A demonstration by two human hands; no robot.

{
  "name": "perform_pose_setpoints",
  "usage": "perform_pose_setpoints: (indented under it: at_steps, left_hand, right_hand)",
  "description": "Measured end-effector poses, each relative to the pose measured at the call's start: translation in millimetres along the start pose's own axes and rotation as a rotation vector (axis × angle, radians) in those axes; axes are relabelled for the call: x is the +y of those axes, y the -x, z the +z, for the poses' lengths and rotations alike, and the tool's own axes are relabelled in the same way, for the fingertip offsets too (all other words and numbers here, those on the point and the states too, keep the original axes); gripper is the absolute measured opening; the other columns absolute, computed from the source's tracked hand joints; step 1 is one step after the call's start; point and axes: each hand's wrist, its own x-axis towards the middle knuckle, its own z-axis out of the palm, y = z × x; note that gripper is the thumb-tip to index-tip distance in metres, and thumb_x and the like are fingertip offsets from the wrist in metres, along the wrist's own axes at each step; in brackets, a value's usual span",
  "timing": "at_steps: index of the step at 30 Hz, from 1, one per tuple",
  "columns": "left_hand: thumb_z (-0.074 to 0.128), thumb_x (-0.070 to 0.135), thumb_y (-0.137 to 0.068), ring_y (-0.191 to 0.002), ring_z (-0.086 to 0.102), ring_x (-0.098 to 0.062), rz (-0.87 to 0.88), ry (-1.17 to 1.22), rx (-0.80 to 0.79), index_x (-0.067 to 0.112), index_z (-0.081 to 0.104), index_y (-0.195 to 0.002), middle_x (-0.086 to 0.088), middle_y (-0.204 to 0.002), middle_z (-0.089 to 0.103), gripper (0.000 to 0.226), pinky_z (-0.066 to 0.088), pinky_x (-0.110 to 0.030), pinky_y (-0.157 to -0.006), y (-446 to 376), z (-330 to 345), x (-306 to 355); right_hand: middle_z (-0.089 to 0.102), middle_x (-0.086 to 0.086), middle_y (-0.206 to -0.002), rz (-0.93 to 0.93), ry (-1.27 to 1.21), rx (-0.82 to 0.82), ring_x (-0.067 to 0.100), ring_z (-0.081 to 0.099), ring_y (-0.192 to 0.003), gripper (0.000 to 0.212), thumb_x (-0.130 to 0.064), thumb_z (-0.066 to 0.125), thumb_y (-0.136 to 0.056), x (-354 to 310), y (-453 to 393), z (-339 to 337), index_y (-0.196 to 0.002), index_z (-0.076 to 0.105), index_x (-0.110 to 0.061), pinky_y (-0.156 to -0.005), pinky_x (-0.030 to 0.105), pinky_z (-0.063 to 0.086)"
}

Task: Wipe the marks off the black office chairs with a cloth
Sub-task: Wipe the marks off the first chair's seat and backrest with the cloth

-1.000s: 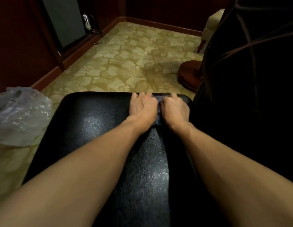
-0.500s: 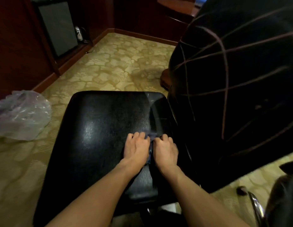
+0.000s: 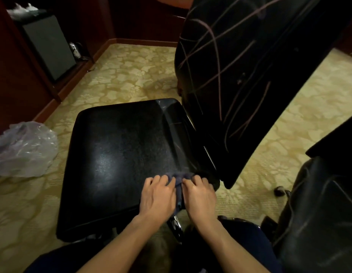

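Observation:
A black office chair lies in front of me with its shiny seat point(image 3: 120, 154) facing up and its backrest point(image 3: 240, 75) rising to the right, crossed by pale scribbled marks. A dark blue-grey cloth point(image 3: 179, 179) sits on the seat's near right corner. My left hand point(image 3: 158, 196) and my right hand point(image 3: 199, 196) press down on the cloth side by side, fingers curled into it. Most of the cloth is hidden under my hands.
A crumpled clear plastic bag point(image 3: 23, 148) lies on the patterned yellow carpet point(image 3: 127, 75) at the left. A second black chair point(image 3: 324, 213) stands at the right edge. Dark wooden furniture with a grey panel point(image 3: 47, 46) lines the back left wall.
Both hands have slid the cloth from the seat's far edge back along its right side to the near corner. The view has pulled back and shows more of the backrest.

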Motion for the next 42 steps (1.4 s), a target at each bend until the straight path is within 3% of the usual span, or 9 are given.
perform_pose_setpoints:
  at_steps: [6, 13, 20, 23, 26, 31, 35, 39, 42]
  left_hand:
    - [0.060, 0.026, -0.083, -0.078, 0.059, -0.020, -0.059, 0.057, 0.135, 0.014, 0.072, -0.116, -0.001, -0.088, 0.063, 0.037, 0.047, -0.037, -0.072, 11.2, 14.2, 16.4]
    - [0.053, 0.026, -0.082, -0.077, 0.058, -0.026, -0.001, 0.038, 0.090, 0.020, 0.075, -0.102, -0.003, -0.084, 0.061, 0.030, 0.034, -0.037, -0.075, -50.1, 17.6, 32.0]
    - [0.043, 0.032, -0.101, -0.112, 0.052, -0.027, 0.048, 0.017, -0.066, 0.022, 0.066, -0.121, -0.006, -0.124, 0.058, 0.032, 0.031, -0.036, -0.096, -106.8, 11.2, 73.1]
    - [0.039, 0.034, -0.095, -0.100, 0.057, -0.027, 0.082, 0.020, -0.049, 0.024, 0.072, -0.112, -0.002, -0.110, 0.064, 0.038, 0.030, -0.035, -0.088, -90.6, 9.6, 54.5]
    - [0.041, 0.033, -0.082, -0.077, 0.060, -0.029, 0.081, 0.012, 0.004, 0.022, 0.076, -0.100, -0.004, -0.085, 0.064, 0.041, 0.030, -0.038, -0.072, -47.0, 11.0, 21.2]
    - [0.047, 0.028, -0.084, -0.073, 0.057, -0.031, 0.037, 0.013, 0.075, 0.014, 0.074, -0.107, -0.007, -0.081, 0.061, 0.038, 0.039, -0.040, -0.068, -6.2, 4.9, -10.7]
    - [0.044, 0.025, -0.083, -0.074, 0.056, -0.031, 0.112, 0.036, 0.072, 0.011, 0.073, -0.106, -0.010, -0.084, 0.059, 0.040, 0.036, -0.038, -0.068, -26.1, 9.4, 6.5]
    - [0.045, 0.028, -0.082, -0.073, 0.060, -0.033, 0.136, 0.012, 0.018, 0.015, 0.076, -0.099, -0.010, -0.084, 0.063, 0.038, 0.038, -0.037, -0.068, -68.6, 17.9, 57.4]
    - [0.050, 0.022, -0.095, -0.092, 0.059, -0.034, 0.106, 0.070, -0.048, 0.015, 0.070, -0.114, -0.012, -0.105, 0.063, 0.029, 0.036, -0.039, -0.079, -84.6, 17.7, 84.2]
  right_hand:
    - [0.061, 0.000, -0.077, 0.068, -0.228, 0.058, 0.020, 0.062, -0.065, 0.016, -0.026, 0.081, -0.073, 11.4, 6.4, 7.1, -0.088, 0.075, -0.025, -0.049, 0.026, 0.048]
    - [0.063, 0.008, -0.098, 0.322, -0.357, 0.111, 0.032, 0.063, -0.087, 0.020, -0.026, 0.061, -0.093, 28.6, -19.6, 10.6, -0.107, 0.073, -0.019, -0.068, 0.036, 0.048]
    - [0.056, 0.010, -0.119, 0.532, -0.249, 0.008, 0.034, 0.060, -0.103, 0.033, -0.035, 0.042, -0.103, 48.4, -42.9, 1.8, -0.124, 0.063, -0.020, -0.079, 0.038, 0.046]
    - [0.059, 0.011, -0.110, 0.423, -0.201, 0.031, 0.034, 0.061, -0.095, 0.026, -0.030, 0.053, -0.097, 36.9, -34.1, 3.6, -0.109, 0.068, -0.012, -0.072, 0.037, 0.046]
    - [0.062, 0.010, -0.085, 0.240, -0.132, 0.102, 0.031, 0.062, -0.070, 0.015, -0.024, 0.072, -0.078, 13.3, -12.7, 8.6, -0.086, 0.071, -0.011, -0.057, 0.033, 0.049]
    - [0.060, 0.002, -0.084, 0.072, -0.226, 0.061, 0.022, 0.059, -0.068, 0.021, -0.024, 0.077, -0.073, -12.0, 1.7, 13.5, -0.090, 0.070, -0.016, -0.057, 0.030, 0.050]
    - [0.061, 0.005, -0.085, 0.243, -0.278, 0.041, 0.027, 0.064, -0.070, 0.016, -0.021, 0.077, -0.077, 7.3, -7.9, 7.5, -0.092, 0.072, -0.017, -0.054, 0.030, 0.047]
    - [0.058, 0.011, -0.115, 0.489, -0.298, 0.011, 0.036, 0.060, -0.100, 0.027, -0.023, 0.050, -0.099, 40.0, -18.8, -5.1, -0.119, 0.066, -0.015, -0.074, 0.036, 0.043]
    - [0.055, 0.012, -0.116, 0.561, -0.305, -0.028, 0.037, 0.058, -0.102, 0.032, -0.029, 0.041, -0.101, 51.7, -22.0, -10.0, -0.119, 0.064, -0.016, -0.071, 0.034, 0.034]
